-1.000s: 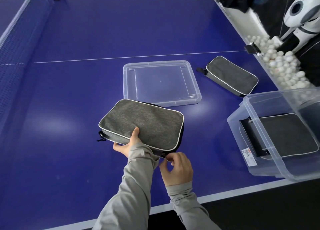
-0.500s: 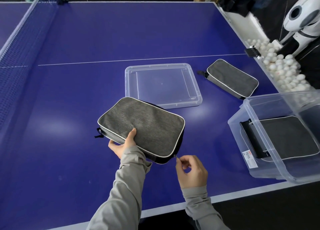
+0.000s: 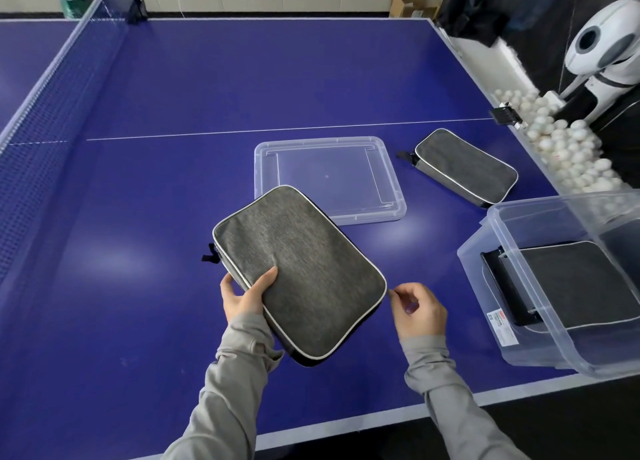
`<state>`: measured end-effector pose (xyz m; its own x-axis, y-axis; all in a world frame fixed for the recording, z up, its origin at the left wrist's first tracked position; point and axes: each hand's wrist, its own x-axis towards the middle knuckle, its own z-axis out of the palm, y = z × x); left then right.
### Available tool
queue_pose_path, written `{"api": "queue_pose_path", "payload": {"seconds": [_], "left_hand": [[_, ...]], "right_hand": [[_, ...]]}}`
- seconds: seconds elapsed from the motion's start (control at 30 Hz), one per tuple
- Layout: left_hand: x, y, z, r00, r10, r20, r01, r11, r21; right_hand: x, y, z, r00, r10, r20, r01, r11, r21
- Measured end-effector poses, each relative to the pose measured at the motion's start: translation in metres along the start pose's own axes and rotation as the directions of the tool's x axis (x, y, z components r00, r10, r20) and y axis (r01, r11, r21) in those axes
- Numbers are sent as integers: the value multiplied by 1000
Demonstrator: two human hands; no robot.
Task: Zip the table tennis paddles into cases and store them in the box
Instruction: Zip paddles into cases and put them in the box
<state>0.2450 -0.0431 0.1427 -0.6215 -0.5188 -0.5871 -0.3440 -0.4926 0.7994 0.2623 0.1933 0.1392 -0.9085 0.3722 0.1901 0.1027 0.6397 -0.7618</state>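
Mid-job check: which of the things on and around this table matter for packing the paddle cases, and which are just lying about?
Part of the job:
held grey case, left hand, right hand
second grey case
clear box with a case inside
box lid

Lying about:
white balls
ball machine
net

Looks like a table tennis practice room. Big blue table point(image 3: 242, 89) with net point(image 3: 52, 113), ball robot point(image 3: 602, 51), loads of white balls point(image 3: 561, 141).
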Motion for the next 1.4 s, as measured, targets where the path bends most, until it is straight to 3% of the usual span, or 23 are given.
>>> {"api": "queue_pose_path", "payload": {"seconds": [0.3,0.63,0.93,1.23,1.4], "left_hand": [[7,9,-13,976,3,219,-11,999,35],[5,17,-20,908,90,409,-125,990,58],[6,25,-19,801,99,590,-255,948,188],[10,37,-17,739,72,669,-362,881,306],[7,45,-20,682,60,729,-497,770,401]], "right_hand": [[16,-3,-1,988,-94,126,88,995,50],[37,-23,1,943,-35,331,-45,972,230],[52,-30,8,937,34,349,-113,971,211],[58,-27,8,934,101,342,-187,955,229],[69,-26,2,942,121,313,-201,951,237]]}}
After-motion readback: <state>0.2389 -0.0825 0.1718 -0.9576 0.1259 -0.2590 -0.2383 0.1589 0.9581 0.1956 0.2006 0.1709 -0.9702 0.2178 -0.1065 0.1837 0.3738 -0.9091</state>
